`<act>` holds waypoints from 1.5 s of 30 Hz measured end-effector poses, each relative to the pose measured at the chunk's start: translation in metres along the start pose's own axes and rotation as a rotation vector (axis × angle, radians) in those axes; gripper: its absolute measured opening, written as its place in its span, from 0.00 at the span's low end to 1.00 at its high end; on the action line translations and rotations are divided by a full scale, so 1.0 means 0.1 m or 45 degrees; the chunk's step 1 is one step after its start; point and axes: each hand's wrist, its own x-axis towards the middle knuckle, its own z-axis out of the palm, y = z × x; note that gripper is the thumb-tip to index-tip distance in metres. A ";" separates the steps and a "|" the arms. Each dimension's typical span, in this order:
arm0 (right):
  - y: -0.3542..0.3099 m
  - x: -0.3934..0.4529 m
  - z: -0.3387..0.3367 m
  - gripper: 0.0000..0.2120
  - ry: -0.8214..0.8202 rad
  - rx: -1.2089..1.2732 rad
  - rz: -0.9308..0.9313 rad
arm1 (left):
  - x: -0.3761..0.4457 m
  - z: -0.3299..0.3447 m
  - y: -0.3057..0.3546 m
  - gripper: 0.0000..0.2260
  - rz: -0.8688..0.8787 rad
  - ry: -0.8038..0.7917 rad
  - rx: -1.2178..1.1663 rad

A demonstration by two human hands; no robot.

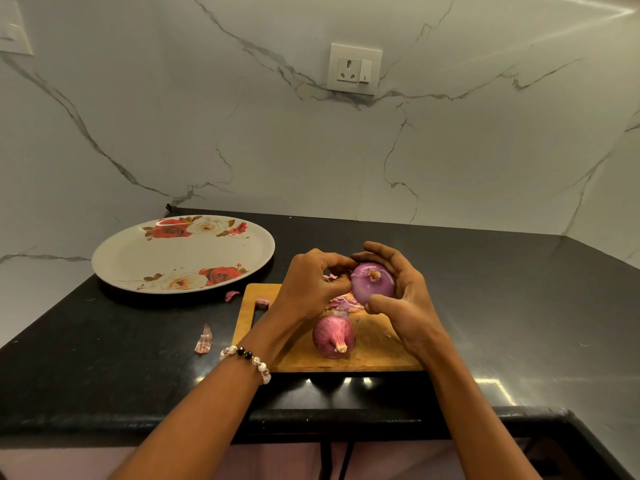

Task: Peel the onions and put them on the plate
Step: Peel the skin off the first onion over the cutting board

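Two bare forearms, no sleeves, beaded bracelet (246, 358) of pearly, clear pink and black beads on left wrist

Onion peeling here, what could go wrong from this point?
1. The onion held in the right hand looks smooth and glossy; it may slip while the left hand pinches at skin.
2. The second onion lies loose on the cutting board near its front edge; a wrist could nudge it off.
3. Peel scraps already lie on the counter, so more may scatter before anything reaches the plate.
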 end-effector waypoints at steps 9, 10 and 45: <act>-0.01 0.03 0.00 0.38 0.025 0.298 0.012 | 0.02 0.02 -0.01 0.09 -0.050 0.100 -0.014; -0.01 0.04 0.00 0.37 0.041 0.382 0.022 | 0.03 0.03 -0.01 0.09 -0.044 0.106 -0.025; 0.04 0.00 0.03 0.36 -0.016 -0.409 -0.115 | 0.00 0.05 -0.11 0.10 0.431 -0.012 0.228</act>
